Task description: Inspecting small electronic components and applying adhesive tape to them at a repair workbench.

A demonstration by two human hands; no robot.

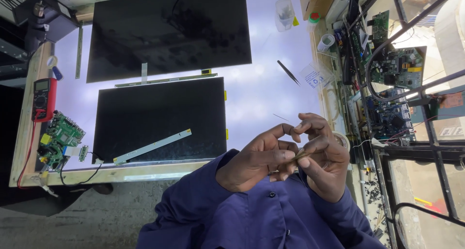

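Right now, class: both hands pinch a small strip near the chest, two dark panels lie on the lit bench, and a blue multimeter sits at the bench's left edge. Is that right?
Not quite. The multimeter is red, not blue, as the head view shows. The rest stands: the left hand and right hand pinch a small strip, and two dark panels lie on the lit bench.

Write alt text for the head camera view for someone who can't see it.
Two hands, left hand and right hand, pinch a small thin strip together above a lit workbench. Two dark screen panels, tweezers and a green circuit board lie on it.
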